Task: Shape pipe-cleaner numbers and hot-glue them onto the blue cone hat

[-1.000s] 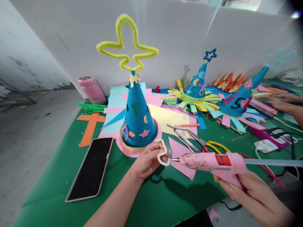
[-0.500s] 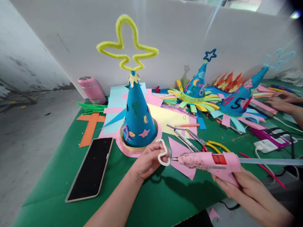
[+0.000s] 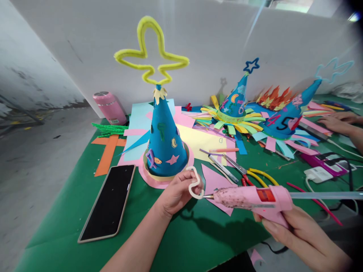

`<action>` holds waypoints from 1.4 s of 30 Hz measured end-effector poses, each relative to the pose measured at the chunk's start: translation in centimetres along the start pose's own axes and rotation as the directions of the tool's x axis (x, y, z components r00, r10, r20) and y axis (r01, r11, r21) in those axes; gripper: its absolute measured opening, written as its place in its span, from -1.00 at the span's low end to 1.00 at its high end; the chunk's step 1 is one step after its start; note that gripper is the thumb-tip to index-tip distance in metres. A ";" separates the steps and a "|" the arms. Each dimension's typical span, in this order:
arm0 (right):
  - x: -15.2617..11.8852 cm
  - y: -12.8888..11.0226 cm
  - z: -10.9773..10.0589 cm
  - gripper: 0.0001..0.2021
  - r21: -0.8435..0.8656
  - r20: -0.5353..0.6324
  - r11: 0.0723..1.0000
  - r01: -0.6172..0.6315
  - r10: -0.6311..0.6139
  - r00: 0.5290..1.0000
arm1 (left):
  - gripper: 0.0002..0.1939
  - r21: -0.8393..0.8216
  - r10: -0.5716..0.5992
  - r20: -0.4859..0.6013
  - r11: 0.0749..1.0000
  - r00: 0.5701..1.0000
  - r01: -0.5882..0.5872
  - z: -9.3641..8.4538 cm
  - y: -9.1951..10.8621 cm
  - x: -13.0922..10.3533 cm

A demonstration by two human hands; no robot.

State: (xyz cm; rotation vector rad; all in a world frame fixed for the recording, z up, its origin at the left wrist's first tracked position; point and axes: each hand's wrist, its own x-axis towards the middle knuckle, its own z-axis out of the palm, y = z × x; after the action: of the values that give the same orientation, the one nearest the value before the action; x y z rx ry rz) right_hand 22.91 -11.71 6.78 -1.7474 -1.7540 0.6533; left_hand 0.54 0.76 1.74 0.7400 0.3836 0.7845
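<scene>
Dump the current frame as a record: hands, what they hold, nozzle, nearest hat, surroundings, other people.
left hand: pinching bent cream strip
right hand: gripping pink glue gun
nozzle: at strip's lower end; contact unclear
nearest hat: blue cone hat, upright, yellow topper
left side: phone, pink bottle
farther back: star-topped hat, numbered hat
surface: green table
other people: another person's hand, right edge

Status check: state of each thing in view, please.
Left hand: pinching white piece
White piece: bent into curves
Right hand: gripping glue gun
Glue gun: red light lit, stick loaded
Phone: face up, screen dark
Nearest hat: upright, yellow topper on
Star-topped hat: upright
Hat marked 45: base down
Pink bottle: standing, capped
</scene>
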 end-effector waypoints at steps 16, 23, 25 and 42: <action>0.9 1.2 -0.3 -0.75 -0.116 0.088 0.990 0.082 -0.072 0.994 | -0.83 -0.011 -0.016 -0.003 1.000 1.000 0.016 0.0 -0.1 0.0; 0.8 1.5 -0.4 -0.69 -0.109 0.101 0.990 0.094 -0.083 0.991 | -0.85 -0.029 -0.022 -0.026 0.999 0.999 0.022 0.4 0.2 -0.1; 0.8 1.8 -0.4 -0.72 -0.116 0.094 0.991 0.073 -0.062 0.994 | -0.84 -0.018 -0.015 -0.025 1.000 1.000 0.015 0.4 0.3 -0.1; 10.5 10.3 -3.4 -0.67 0.381 -0.269 0.838 -0.391 0.505 0.820 | -0.83 0.104 0.011 -0.180 0.995 0.984 0.008 0.5 -0.2 0.3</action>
State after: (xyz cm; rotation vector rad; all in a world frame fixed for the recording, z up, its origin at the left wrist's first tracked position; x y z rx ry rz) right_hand 32.89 -1.16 2.67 -1.9218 -0.9260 0.7015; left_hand 1.11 0.67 1.87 0.7690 0.5908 0.8405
